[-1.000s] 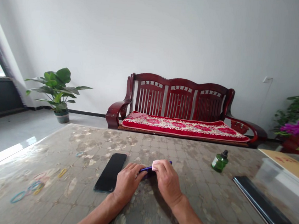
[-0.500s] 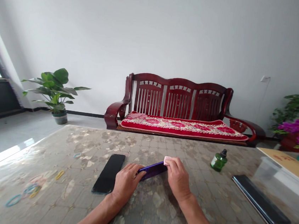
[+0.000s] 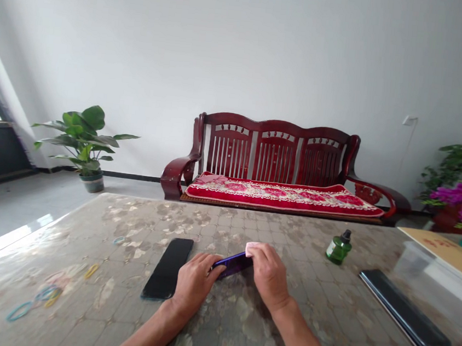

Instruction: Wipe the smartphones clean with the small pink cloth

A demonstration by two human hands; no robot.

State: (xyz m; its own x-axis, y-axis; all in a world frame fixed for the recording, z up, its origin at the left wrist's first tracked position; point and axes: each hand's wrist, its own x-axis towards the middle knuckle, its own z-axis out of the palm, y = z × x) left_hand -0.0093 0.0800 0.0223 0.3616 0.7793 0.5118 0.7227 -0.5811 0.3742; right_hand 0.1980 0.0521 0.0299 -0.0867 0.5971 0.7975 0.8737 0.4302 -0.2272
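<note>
Slim purple slab (image 3: pixel 236 265): near middle of table (image 3: pixel 116 326), slanted. Left hand (image 3: pixel 197 280): fingers closed on left end. Right hand (image 3: pixel 270 277): fingers pinched on pink wad (image 3: pixel 251 249), at right end. Likely light, stiff, slick, breakable; best held by edges.

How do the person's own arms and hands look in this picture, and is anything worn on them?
Both arms are bare as far as they show, with no sleeve in view. The left hand and right hand have no glove, and no watch or bracelet shows. Whether there is a ring, I cannot tell.
</note>
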